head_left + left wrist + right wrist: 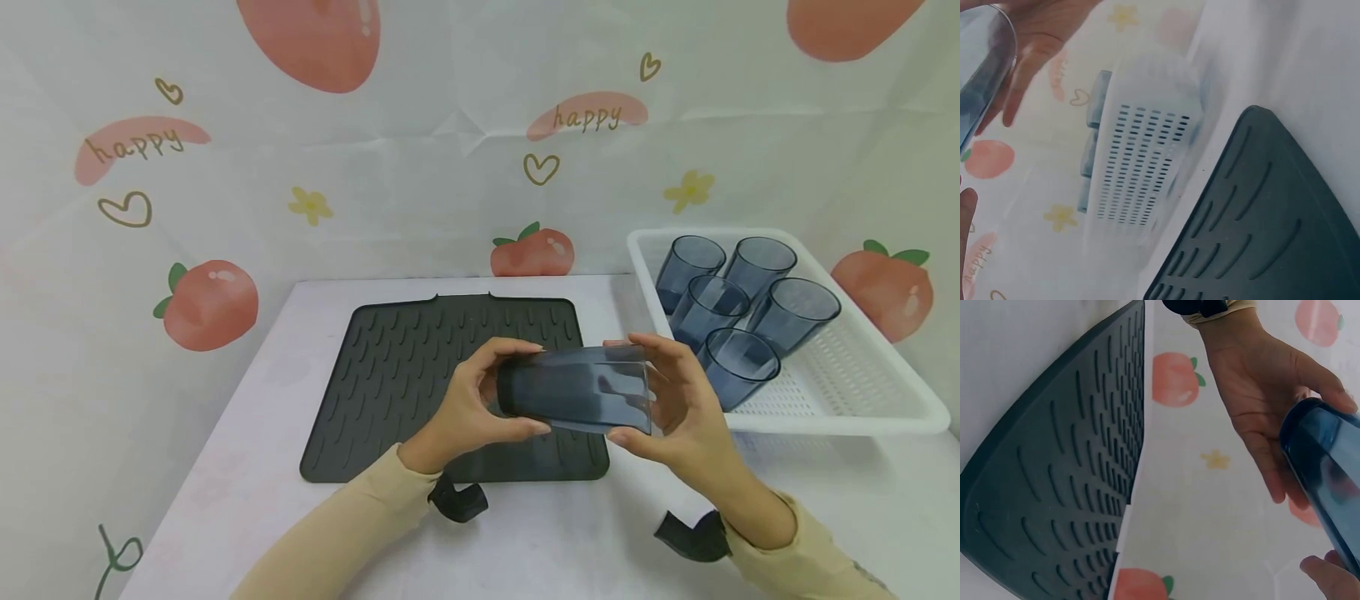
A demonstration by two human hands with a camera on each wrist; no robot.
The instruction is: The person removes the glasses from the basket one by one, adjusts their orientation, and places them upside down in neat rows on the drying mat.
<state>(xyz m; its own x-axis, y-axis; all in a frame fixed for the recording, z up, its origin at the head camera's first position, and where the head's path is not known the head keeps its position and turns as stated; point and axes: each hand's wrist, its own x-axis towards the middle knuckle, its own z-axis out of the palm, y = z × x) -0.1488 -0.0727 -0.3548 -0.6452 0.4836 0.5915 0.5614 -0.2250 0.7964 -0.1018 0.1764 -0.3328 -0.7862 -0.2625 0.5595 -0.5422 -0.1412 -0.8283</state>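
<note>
A blue-grey transparent drinking glass (573,390) lies sideways in the air between both hands, over the right part of a dark ridged drying mat (397,392). My left hand (468,404) grips its thick base end, thumb below and fingers above. At the rim end, my right hand (682,408) holds the glass with the thumb beneath and fingers on top. In the right wrist view the base of the glass (1319,434) sits against the left hand (1260,394). The left wrist view catches only part of the glass (982,62) by the right hand (1035,50).
Right of the mat stands a white perforated plastic basket (855,400), with several matching glasses (795,312) upright or leaning at its left side. A white cloth (247,450) covers the table. Behind it hangs a fruit-patterned backdrop (420,192).
</note>
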